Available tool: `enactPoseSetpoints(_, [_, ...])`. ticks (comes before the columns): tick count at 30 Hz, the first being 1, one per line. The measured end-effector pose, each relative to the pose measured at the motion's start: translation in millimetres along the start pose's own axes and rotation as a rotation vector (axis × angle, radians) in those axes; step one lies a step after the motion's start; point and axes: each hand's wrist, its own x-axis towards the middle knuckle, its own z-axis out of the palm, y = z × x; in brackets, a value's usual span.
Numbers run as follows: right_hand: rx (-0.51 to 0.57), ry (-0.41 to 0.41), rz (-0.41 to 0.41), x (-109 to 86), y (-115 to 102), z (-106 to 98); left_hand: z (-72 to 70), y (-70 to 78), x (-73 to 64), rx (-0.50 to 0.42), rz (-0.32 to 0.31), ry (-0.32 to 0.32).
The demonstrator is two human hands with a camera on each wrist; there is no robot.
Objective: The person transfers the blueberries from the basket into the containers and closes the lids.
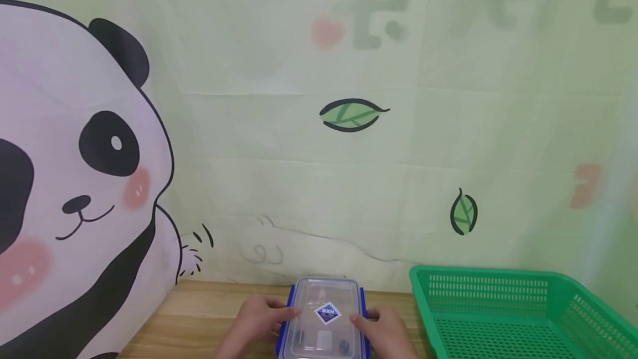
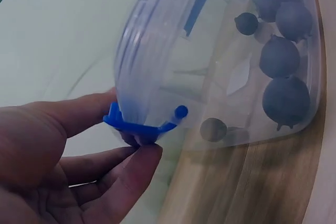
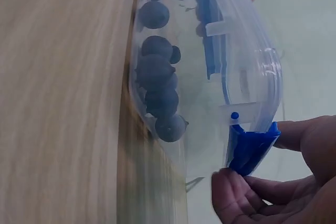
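Note:
A clear plastic food storage box (image 1: 309, 342) with blue side clips and a diamond-shaped label (image 1: 327, 313) stands on the wooden table. Through its walls show several dark, round, blueberry-like fruits (image 2: 280, 57) along the bottom. My left hand (image 1: 255, 319) holds one side, thumb over the lid edge and fingertips beneath the blue clip (image 2: 142, 127), pinching it. On the opposite side, my right hand (image 1: 387, 332) does the same, its thumb on the lid and its fingertips at another blue clip (image 3: 252, 150). The lid sits on the box.
To the right of the box stands a green plastic basket (image 1: 421, 287) with slotted walls and a mesh bottom. Behind the wooden table (image 1: 199, 306) hangs a pale green cloth (image 1: 259, 126) printed with leaves. A large panda picture (image 1: 45, 98) covers the left side.

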Motion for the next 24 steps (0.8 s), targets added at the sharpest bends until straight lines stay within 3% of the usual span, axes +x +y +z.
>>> enactPoseSetpoints(5, [-0.033,0.051,-0.025,-1.6,-2.8,1.1,2.3,8.3,-2.4,0.061,0.024,0.025])
enactPoseSetpoints(14, [-0.107,0.059,-0.046,1.8,-3.6,2.5,5.4,12.9,-3.9,0.163,0.062,0.071])
enactPoseSetpoints(24, [-0.11,0.063,-0.036,2.4,-5.8,2.8,8.6,17.8,-6.0,0.231,0.031,0.097])
